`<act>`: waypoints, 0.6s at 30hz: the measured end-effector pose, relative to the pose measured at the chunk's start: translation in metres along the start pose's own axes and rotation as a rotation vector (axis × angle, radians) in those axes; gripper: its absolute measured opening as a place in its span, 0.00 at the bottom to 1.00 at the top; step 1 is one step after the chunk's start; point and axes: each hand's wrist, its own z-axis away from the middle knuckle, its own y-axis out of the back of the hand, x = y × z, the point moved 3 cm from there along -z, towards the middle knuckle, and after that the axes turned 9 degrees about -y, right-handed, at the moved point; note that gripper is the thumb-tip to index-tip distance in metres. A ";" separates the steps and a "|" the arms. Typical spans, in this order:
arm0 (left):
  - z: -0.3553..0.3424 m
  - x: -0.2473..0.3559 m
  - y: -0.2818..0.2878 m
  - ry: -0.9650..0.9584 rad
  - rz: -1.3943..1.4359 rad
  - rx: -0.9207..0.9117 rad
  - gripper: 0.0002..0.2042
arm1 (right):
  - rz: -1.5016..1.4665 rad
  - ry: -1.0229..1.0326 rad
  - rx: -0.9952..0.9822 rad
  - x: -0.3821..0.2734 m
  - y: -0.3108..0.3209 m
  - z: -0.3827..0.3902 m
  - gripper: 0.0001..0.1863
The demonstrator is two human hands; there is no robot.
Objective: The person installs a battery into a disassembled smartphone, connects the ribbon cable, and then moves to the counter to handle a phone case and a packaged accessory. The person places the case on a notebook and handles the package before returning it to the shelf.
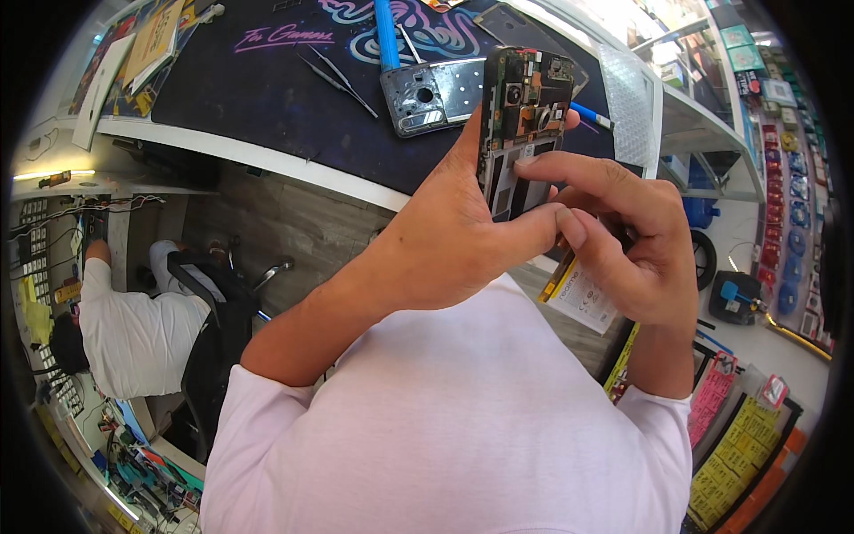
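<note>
well, circuitry inside open phone

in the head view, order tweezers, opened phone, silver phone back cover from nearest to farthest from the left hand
1. Opened phone: held in the left hand
2. Silver phone back cover: on the mat, beyond the hand
3. Tweezers: on the mat, farther left

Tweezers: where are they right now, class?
In the head view, the tweezers lie upper left of centre on the dark mat, left of the silver phone cover.
</note>
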 end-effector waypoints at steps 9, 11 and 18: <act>0.002 0.006 -0.001 0.043 0.084 0.050 0.33 | 0.046 0.016 0.095 -0.004 -0.003 0.000 0.24; 0.001 0.005 0.000 0.078 0.077 0.020 0.38 | 0.086 0.028 0.089 -0.004 -0.002 -0.001 0.24; 0.000 0.007 -0.001 0.043 0.085 0.017 0.38 | 0.061 0.055 0.130 -0.008 -0.004 0.000 0.23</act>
